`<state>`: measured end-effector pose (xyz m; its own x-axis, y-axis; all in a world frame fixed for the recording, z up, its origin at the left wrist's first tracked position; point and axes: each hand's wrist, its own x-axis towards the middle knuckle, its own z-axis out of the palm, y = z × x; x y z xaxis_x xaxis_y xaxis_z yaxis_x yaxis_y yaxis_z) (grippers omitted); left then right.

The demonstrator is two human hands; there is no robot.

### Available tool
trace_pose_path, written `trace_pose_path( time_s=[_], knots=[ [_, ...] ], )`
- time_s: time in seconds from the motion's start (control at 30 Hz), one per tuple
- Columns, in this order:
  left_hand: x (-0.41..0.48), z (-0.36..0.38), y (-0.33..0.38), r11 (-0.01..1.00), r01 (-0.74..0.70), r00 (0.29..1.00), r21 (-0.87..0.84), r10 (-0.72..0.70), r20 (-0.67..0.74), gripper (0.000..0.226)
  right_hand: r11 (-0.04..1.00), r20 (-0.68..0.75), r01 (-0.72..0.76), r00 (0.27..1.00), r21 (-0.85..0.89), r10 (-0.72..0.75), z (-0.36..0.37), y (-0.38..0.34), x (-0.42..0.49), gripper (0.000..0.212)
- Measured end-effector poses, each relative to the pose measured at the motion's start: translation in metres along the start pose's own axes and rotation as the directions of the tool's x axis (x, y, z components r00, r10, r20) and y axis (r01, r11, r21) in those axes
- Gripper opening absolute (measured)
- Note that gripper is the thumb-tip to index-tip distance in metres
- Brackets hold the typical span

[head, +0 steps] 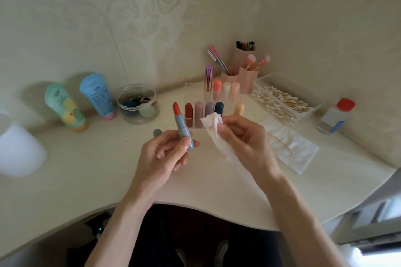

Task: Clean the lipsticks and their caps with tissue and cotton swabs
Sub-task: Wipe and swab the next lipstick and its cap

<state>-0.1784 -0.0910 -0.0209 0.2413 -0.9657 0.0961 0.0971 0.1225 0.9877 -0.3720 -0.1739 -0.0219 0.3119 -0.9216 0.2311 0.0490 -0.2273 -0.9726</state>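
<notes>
My left hand (pixel 165 154) holds an uncapped lipstick (pixel 181 125) upright; its tube is grey-blue and its red bullet is extended. Its grey-blue cap (pixel 157 132) stands on the desk just left of that hand. My right hand (pixel 243 136) pinches a white tissue (pixel 213 124) with faint red marks, a short gap right of the lipstick. Behind both hands a clear organizer (pixel 191 93) holds several capped lipsticks in red, mauve, grey, navy and peach. A clear tray of cotton swabs (pixel 280 99) sits at the right.
A folded tissue (pixel 299 154) with one used swab lies right of my right hand. A small bottle with a red cap (pixel 335 116) stands far right. Two tubes (pixel 95 95), a jar of sponges (pixel 136 104), pink brush holders (pixel 240 76) and a white cup (pixel 19 149) line the desk.
</notes>
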Motion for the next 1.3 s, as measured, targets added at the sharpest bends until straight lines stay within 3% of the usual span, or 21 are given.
trace_pose_path(
  time_s=[0.1,0.33,0.53,0.63,0.73,0.83,0.93,1.07,1.2,1.3],
  knots=[
    [0.001,0.001,-0.001,1.000,0.021,1.000,0.002,-0.021,0.010,0.026,0.998,-0.017,0.056,0.998,-0.035,-0.057,0.002,-0.002,-0.001,0.015],
    [0.000,0.004,-0.002,1.000,0.027,0.997,-0.008,-0.026,0.070,0.026,0.911,0.025,0.264,0.962,-0.317,-0.270,0.004,-0.006,0.000,0.015],
    [0.000,0.003,-0.004,1.000,0.029,0.995,-0.003,-0.029,0.091,0.028,0.996,0.194,0.093,0.977,-0.014,-0.089,-0.013,-0.018,0.001,0.019],
    [0.000,0.004,-0.005,1.000,0.014,0.994,0.002,-0.014,0.110,0.028,0.991,0.311,0.127,0.944,-0.042,-0.108,-0.013,-0.028,0.004,0.022],
    [0.000,0.004,-0.007,1.000,0.013,0.992,0.021,-0.016,0.126,0.024,0.999,0.397,0.053,0.916,0.012,-0.053,-0.008,-0.031,0.009,0.015],
    [-0.001,0.002,-0.009,0.999,0.015,0.989,0.044,-0.021,0.146,0.019,0.992,0.343,0.090,0.938,-0.089,-0.054,0.000,-0.023,0.015,0.007],
    [-0.001,0.002,-0.008,0.999,0.029,0.990,0.043,-0.035,0.140,0.025,0.962,0.173,0.168,0.976,-0.216,-0.131,0.011,-0.015,0.013,0.007],
    [-0.001,0.002,-0.009,0.998,0.041,0.989,0.052,-0.048,0.142,0.025,0.948,0.017,0.153,0.988,-0.279,-0.154,0.017,-0.006,0.004,0.011],
    [0.000,0.002,-0.010,0.997,0.026,0.989,0.075,-0.037,0.144,0.027,0.940,0.015,0.174,0.984,-0.294,-0.177,0.019,-0.004,-0.004,0.006],
    [-0.001,0.002,-0.011,0.996,0.010,0.986,0.084,-0.024,0.163,0.026,0.950,0.061,0.189,0.982,-0.248,-0.179,0.021,-0.004,-0.007,0.014]
  ],
)
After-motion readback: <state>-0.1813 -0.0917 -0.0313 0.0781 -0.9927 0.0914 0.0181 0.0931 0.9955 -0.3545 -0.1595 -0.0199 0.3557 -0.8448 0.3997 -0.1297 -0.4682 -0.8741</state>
